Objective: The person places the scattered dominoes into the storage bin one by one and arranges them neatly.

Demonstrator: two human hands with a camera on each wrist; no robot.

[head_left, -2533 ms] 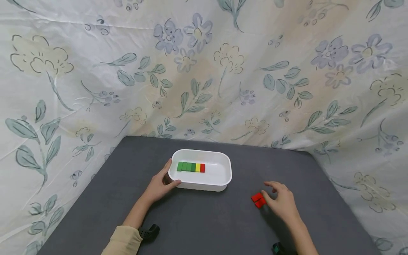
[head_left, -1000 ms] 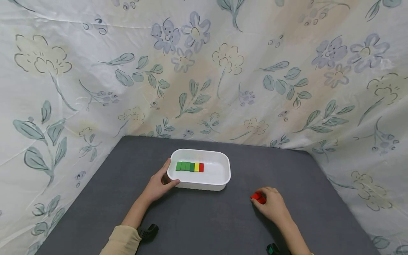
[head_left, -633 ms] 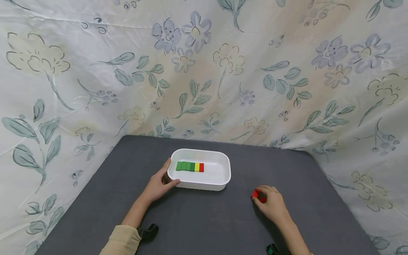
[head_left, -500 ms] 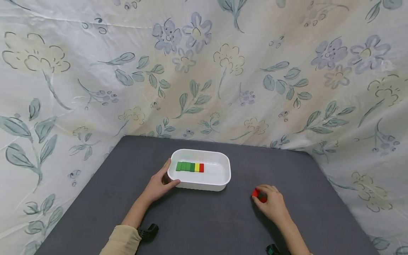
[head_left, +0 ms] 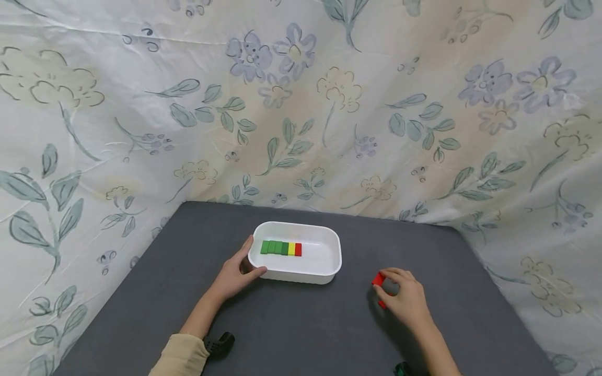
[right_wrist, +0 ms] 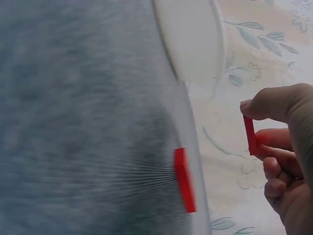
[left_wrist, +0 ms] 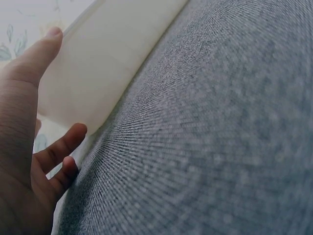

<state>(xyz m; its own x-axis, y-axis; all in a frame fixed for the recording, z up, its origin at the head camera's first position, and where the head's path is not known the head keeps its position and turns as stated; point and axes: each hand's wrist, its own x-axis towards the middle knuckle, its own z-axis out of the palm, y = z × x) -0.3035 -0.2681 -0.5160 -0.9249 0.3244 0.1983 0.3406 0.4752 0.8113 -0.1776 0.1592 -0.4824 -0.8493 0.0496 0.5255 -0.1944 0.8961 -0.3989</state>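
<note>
My left hand [head_left: 233,272] holds the left end of a white rectangular plastic tray [head_left: 322,256], thumb at the near rim and fingers round the far side. Inside the tray lies a row of small tiles [head_left: 278,248]: several green ones, then a yellow and a red one at the right. To the tray's right, my right hand [head_left: 408,296] pinches a flat red tile [right_wrist: 250,136] between thumb and fingertips, raised off the table. Below it, a second red tile [right_wrist: 184,180] lies on the table, partly hidden by the hand in the head view.
Both stand on a dark grey cloth-covered table [head_left: 310,329]. A pale flowered curtain [head_left: 301,130] hangs behind and at both sides. A black band [head_left: 220,343] shows at the left wrist.
The right hand came over the two red tiles on the table, took one and lifted it slightly, apart from the other. The left hand and tray have stayed in place.
</note>
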